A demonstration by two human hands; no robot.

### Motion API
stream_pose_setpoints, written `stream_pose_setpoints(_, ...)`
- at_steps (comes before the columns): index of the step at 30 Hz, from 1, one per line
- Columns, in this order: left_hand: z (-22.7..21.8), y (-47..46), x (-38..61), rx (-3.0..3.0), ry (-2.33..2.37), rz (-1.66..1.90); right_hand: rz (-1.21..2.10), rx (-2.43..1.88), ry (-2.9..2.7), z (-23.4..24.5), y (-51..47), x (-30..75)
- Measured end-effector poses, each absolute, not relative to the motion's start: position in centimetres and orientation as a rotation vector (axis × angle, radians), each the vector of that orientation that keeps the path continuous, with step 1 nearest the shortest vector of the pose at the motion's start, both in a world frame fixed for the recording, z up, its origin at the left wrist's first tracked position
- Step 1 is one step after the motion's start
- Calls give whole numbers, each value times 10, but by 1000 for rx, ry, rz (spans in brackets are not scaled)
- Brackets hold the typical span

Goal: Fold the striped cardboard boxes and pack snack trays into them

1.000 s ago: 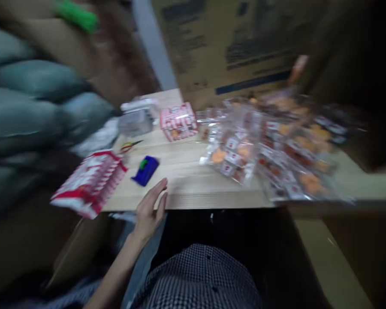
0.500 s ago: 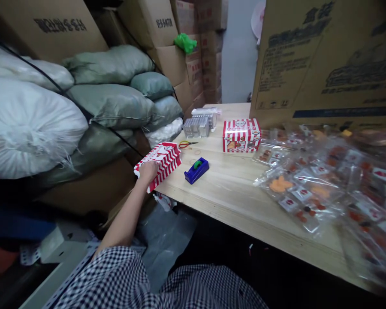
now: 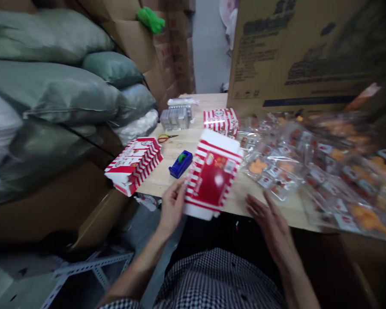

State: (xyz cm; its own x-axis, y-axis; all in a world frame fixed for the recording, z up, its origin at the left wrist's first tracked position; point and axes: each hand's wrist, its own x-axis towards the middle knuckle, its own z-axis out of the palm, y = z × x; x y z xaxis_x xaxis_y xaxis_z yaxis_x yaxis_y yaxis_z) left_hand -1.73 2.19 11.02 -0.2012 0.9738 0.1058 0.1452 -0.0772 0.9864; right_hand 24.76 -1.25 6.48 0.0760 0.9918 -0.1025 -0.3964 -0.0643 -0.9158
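"One flat striped carton (image 3: pixel 214 180): where?"

"Above the near edge of the surface (image 3: pixel 156 182), pinched at left by the partly hidden left hand (image 3: pixel 173 201); right hand (image 3: pixel 273 221) blurred, open, empty."

"Small print?"

"Illegible."

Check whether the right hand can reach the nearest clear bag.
Probably yes: the right hand looks empty, the clear bag lies beyond it on the table, and the striped carton in the left hand is off to one side.
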Motion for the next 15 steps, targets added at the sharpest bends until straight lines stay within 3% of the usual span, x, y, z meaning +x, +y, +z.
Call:
stream_pose_setpoints(3,75,7,25,1061,1146,1099,1410,-1017,-664,52,-6,234)
stream_pose_setpoints(6,53,8,44,1117,1153,1102,1466,-1018,-611,40,1,228)
stream_pose_setpoints(15,53,10,74,1343,1306,999,1319,-1193,-602,32,-14,239)
